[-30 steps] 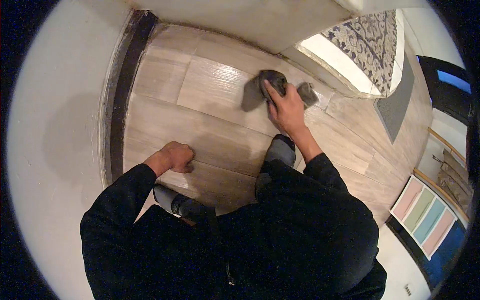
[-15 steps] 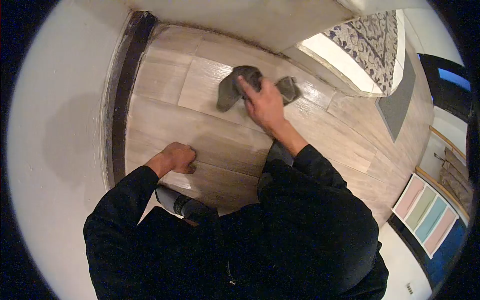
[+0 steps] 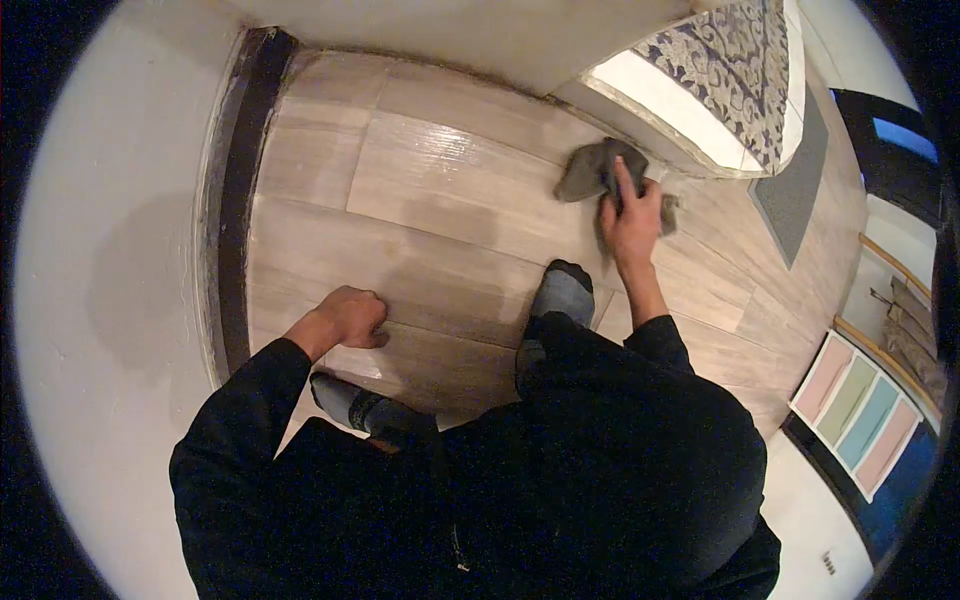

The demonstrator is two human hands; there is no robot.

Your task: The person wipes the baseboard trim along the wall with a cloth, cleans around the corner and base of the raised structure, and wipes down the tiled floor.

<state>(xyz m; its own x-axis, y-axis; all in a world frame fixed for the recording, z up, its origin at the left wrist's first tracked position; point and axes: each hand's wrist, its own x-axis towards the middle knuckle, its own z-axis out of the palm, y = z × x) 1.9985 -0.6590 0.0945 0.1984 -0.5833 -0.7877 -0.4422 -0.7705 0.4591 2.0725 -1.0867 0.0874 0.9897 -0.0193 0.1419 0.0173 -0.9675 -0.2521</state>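
A dark grey cloth (image 3: 588, 172) lies bunched on the wood-look floor (image 3: 430, 220), close to the base of the wall. My right hand (image 3: 634, 225) presses down on it, the fingers gripping its middle while its ends stick out on both sides. Closed into a fist, my left hand (image 3: 352, 317) is held low over the floor on the left; whether anything is inside it is hidden. Wet, shiny streaks show on the planks at the top.
My socked feet (image 3: 563, 292) are on the floor below my hands. A dark door frame (image 3: 245, 190) edges the left side. On the right are a white step with a patterned panel (image 3: 720, 80), a grey mat (image 3: 795, 195) and a pastel-coloured drawer unit (image 3: 856, 413).
My right hand has slid the cloth to the right and slightly downward, nearer the step. My left hand has stayed almost still.
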